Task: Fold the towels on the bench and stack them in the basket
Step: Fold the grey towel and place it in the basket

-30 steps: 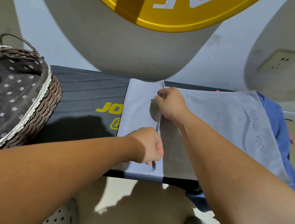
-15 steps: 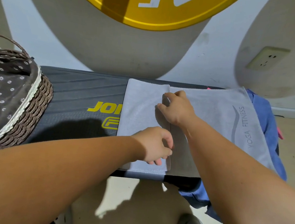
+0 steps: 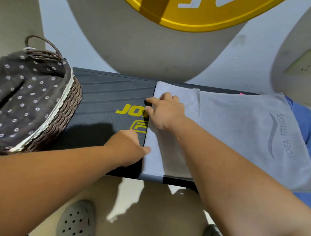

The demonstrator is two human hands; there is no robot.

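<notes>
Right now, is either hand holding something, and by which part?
The left hand pinches the towel at its left edge, near side. The right hand lies on the same edge farther back; its grip cannot be told.
</notes>
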